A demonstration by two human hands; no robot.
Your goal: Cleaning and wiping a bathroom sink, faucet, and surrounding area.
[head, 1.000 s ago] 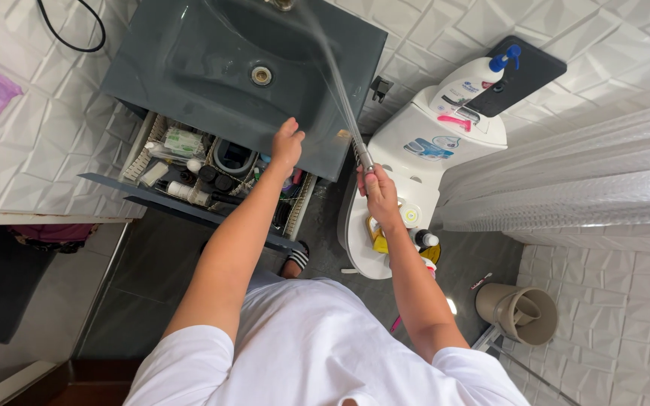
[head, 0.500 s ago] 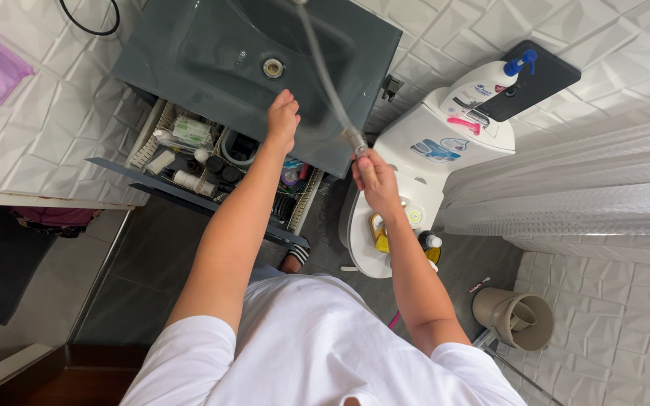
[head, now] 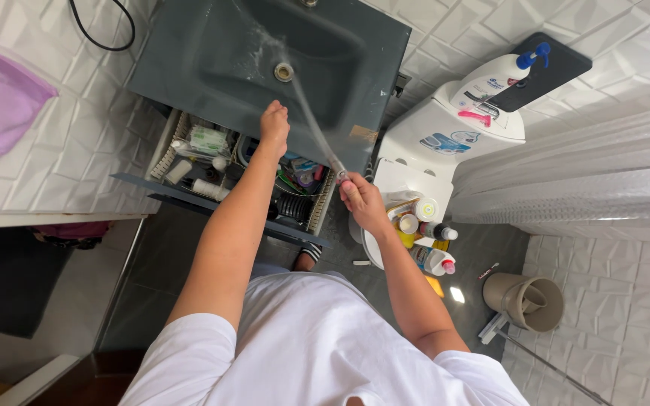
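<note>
A dark grey sink basin (head: 370, 68) with a metal drain (head: 284, 72) fills the top of the head view. My right hand (head: 362, 204) is shut on a small spray nozzle (head: 340, 177) in front of the basin's right corner. A thin jet of water (head: 310, 120) runs from the nozzle across the basin to the drain area. My left hand (head: 274, 128) rests on the sink's front edge, fingers together, holding nothing.
An open drawer (head: 158, 154) of toiletries sits under the sink. Right of it is a white toilet (head: 430, 135) with a pump bottle (head: 494, 79) on top and several bottles (head: 423, 218) lower down. Also in view: shower curtain (head: 566, 180), beige bin (head: 524, 301), purple towel (head: 1, 98).
The water jet has swung down from the back of the basin to the drain. My right hand has dropped slightly. My left hand stays on the sink edge.
</note>
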